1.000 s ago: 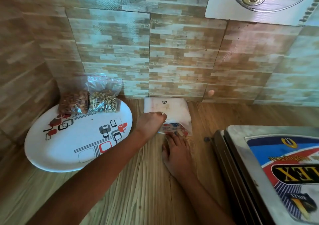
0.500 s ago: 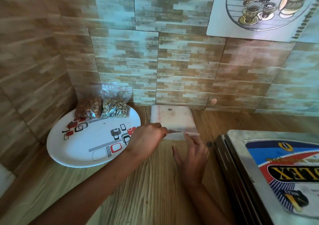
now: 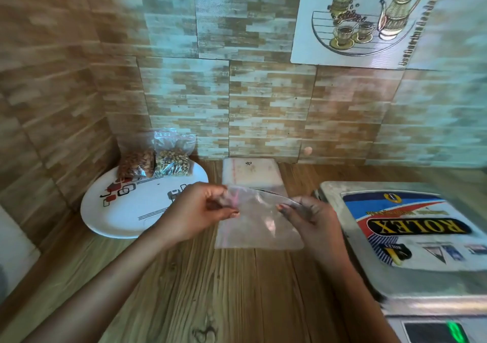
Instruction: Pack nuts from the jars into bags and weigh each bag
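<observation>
An empty clear plastic bag (image 3: 259,224) hangs over the wooden counter between my two hands. My left hand (image 3: 200,211) pinches its top left corner and my right hand (image 3: 308,216) pinches the top right edge. Behind it a stack of flat empty bags (image 3: 251,174) lies against the wall. Two filled bags stand at the back of a white oval plate (image 3: 131,211): one with brown nuts (image 3: 135,162), one with paler nuts (image 3: 172,158). A weighing scale (image 3: 411,237) with a metal pan sits at my right. No jars are in view.
Tiled walls close off the back and the left side, forming a corner behind the plate. The scale's display (image 3: 434,332) glows green at the bottom right. A white object (image 3: 13,250) shows at the far left edge.
My hands pulled one empty bag off the stack and lifted it toward me. Both hands now hold it spread out above the counter.
</observation>
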{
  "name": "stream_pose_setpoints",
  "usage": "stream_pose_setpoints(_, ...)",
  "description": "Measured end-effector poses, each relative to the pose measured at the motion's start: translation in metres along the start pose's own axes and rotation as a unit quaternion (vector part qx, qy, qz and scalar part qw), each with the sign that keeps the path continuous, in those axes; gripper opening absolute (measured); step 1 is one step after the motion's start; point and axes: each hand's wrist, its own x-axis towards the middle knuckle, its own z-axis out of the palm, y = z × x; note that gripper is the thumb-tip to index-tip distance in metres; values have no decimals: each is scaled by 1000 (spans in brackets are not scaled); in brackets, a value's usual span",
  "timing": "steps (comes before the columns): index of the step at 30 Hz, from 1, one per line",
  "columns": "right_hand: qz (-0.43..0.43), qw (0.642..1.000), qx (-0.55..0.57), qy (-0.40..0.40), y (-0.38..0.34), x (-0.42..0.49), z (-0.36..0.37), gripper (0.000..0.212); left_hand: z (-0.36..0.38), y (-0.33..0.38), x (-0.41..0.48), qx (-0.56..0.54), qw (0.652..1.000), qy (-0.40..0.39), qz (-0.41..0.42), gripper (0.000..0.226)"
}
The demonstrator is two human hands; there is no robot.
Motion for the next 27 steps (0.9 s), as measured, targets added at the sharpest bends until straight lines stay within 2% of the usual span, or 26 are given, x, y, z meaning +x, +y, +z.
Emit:
stream_pose_setpoints(3,42,999,5,-6,-1,-13,-19,13,15,9,-14,-114,992,-22,-56,10)
stream_pose_setpoints(5,71,997,-5,-1,-2,-21,-28,15,24,15,-20,-166,982,-22,-84,17)
stream_pose_setpoints(7,90,996,-4,4,-1,-30,-38,15,32,24,-24,-200,974,-29,-100,15)
stream_pose_setpoints(10,108,994,-4,31,-3,-42,-52,4,44,36,-29,-235,965,-42,-105,11)
stream_pose_setpoints(12,89,993,-12,74,-6,-52,-62,21,55,48,-31,-254,960,-51,-108,14)
stream_pose_setpoints(14,38,988,-74,129,-9,-63,-77,32,68,61,-31,-261,957,-61,-110,17)
stream_pose_setpoints(17,-19,972,-146,184,-12,-78,-104,26,92,82,-30,-257,958,-79,-99,13)
stream_pose_setpoints(22,51,985,-1,163,-22,-105,-150,13,156,120,-24,-247,964,-80,-58,12)
stream_pose_setpoints(27,129,977,25,170,-6,-130,-199,8,237,154,-18,-160,984,-68,22,18)
